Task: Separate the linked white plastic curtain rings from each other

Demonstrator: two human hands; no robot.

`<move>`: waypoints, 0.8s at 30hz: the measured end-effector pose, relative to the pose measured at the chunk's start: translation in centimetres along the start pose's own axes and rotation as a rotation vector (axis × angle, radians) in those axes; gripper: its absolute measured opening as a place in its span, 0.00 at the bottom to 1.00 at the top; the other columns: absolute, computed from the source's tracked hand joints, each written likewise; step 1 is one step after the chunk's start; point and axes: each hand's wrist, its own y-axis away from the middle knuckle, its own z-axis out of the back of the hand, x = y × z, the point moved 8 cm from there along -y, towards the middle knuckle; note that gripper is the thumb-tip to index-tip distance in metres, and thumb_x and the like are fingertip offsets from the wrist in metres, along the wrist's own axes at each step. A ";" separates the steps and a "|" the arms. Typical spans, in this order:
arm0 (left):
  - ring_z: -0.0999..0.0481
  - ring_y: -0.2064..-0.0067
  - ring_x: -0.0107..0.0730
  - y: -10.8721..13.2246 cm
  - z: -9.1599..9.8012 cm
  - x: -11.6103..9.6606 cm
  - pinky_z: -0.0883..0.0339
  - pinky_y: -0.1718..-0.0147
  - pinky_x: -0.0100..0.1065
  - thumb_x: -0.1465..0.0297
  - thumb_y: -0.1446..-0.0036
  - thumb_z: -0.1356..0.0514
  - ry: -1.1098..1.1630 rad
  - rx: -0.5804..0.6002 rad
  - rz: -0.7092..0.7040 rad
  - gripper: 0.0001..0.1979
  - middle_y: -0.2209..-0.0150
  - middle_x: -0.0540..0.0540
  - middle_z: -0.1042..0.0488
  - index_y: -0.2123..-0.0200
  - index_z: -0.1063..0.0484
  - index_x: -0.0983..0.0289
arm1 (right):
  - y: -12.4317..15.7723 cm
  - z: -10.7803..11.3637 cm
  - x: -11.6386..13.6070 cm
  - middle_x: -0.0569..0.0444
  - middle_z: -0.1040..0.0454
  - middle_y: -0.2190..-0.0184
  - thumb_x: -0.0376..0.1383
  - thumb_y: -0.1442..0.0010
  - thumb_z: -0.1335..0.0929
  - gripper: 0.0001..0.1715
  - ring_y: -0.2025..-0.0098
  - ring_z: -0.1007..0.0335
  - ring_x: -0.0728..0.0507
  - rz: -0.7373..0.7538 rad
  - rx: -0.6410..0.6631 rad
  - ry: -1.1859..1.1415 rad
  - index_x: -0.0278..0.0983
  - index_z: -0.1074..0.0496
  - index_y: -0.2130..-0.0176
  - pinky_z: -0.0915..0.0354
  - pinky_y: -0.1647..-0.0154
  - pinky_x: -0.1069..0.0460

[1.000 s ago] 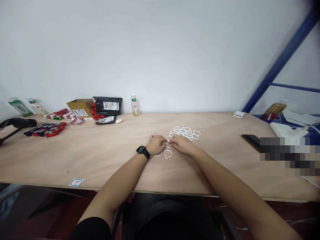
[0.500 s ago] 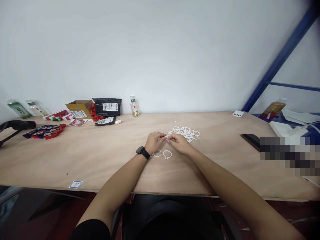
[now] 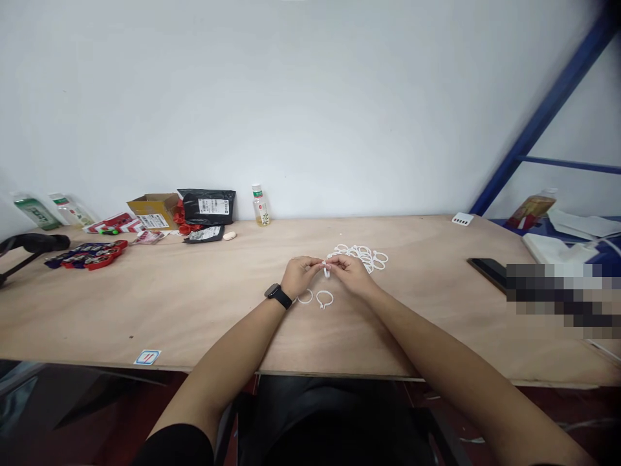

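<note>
Fingertips of my left hand and my right hand meet over the table, both pinching one white plastic ring that hangs nearly edge-on between them. Just beyond my right hand lies a heap of similar white rings, partly hidden by that hand. Closer to me, a single ring with a small clasp rests flat on the wood. Another ring lies by my left wrist, which wears a black watch; a bit more white shows beside the watch band.
Along the wall stand a bottle, a black parcel bag and a cardboard box. Red and blue items lie far left. A phone and a white multi-port charger are on the right. A numbered card marks the front edge.
The ring between my fingers has turned and now hangs below the fingertips. My right hand has shifted slightly, with its fingers raised a little. The loose rings stay where they were.
</note>
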 end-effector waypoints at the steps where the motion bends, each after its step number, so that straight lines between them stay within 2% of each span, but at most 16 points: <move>1: 0.21 0.62 0.33 0.0 0.0 -0.2 0.30 0.59 0.35 0.62 0.42 0.39 -0.002 0.008 -0.019 0.10 0.65 0.54 0.19 0.65 0.21 0.60 | 0.0 0.0 -0.1 0.51 0.22 0.67 0.44 0.44 0.31 0.14 0.65 0.27 0.44 -0.003 -0.006 -0.012 0.37 0.25 0.64 0.32 0.62 0.50; 6: 0.22 0.62 0.33 0.1 -0.1 -0.3 0.30 0.59 0.34 0.62 0.43 0.38 0.047 0.038 -0.003 0.10 0.65 0.54 0.20 0.66 0.21 0.62 | 0.1 -0.2 -0.1 0.52 0.24 0.69 0.45 0.45 0.31 0.14 0.67 0.28 0.45 -0.022 0.011 -0.040 0.37 0.27 0.65 0.33 0.65 0.51; 9: 0.22 0.64 0.33 0.1 -0.1 -0.1 0.30 0.61 0.34 0.61 0.44 0.38 0.085 0.046 0.037 0.11 0.66 0.55 0.20 0.67 0.22 0.63 | 0.1 -0.5 -0.2 0.54 0.26 0.72 0.46 0.45 0.32 0.15 0.72 0.31 0.46 -0.052 0.039 -0.076 0.37 0.28 0.66 0.35 0.72 0.52; 12: 0.22 0.64 0.33 0.0 0.0 -0.2 0.30 0.61 0.33 0.61 0.44 0.37 0.098 0.017 0.044 0.11 0.67 0.55 0.20 0.68 0.22 0.64 | 0.1 -0.6 -0.4 0.55 0.28 0.74 0.48 0.46 0.32 0.17 0.77 0.35 0.49 -0.086 0.028 -0.131 0.36 0.29 0.66 0.40 0.78 0.54; 16: 0.22 0.63 0.32 -0.1 0.0 -0.5 0.30 0.61 0.33 0.62 0.41 0.40 0.039 -0.012 0.007 0.11 0.66 0.55 0.20 0.67 0.22 0.63 | -0.1 -0.5 -0.3 0.55 0.27 0.73 0.48 0.45 0.32 0.18 0.77 0.34 0.49 -0.079 -0.013 -0.150 0.36 0.30 0.63 0.39 0.79 0.55; 18: 0.23 0.62 0.32 -0.1 -0.1 -0.8 0.31 0.59 0.34 0.62 0.40 0.41 -0.040 0.017 -0.045 0.11 0.65 0.54 0.20 0.66 0.22 0.62 | -0.2 -0.1 -0.1 0.54 0.25 0.72 0.47 0.44 0.32 0.17 0.74 0.31 0.48 -0.048 -0.021 -0.066 0.36 0.29 0.62 0.36 0.74 0.53; 20: 0.23 0.61 0.33 0.0 -0.2 -1.0 0.31 0.57 0.36 0.63 0.40 0.41 -0.121 0.034 -0.087 0.10 0.64 0.54 0.20 0.64 0.22 0.61 | -0.3 0.9 0.3 0.52 0.23 0.69 0.43 0.42 0.33 0.13 0.69 0.28 0.46 0.000 -0.046 0.119 0.37 0.26 0.62 0.34 0.67 0.51; 24: 0.24 0.60 0.35 -0.1 0.8 -0.5 0.32 0.56 0.38 0.64 0.39 0.42 -0.228 -0.041 -0.073 0.10 0.63 0.54 0.20 0.63 0.23 0.61 | -0.5 3.1 0.6 0.49 0.23 0.61 0.37 0.42 0.34 0.11 0.60 0.28 0.41 0.041 -0.099 0.572 0.39 0.23 0.61 0.35 0.58 0.48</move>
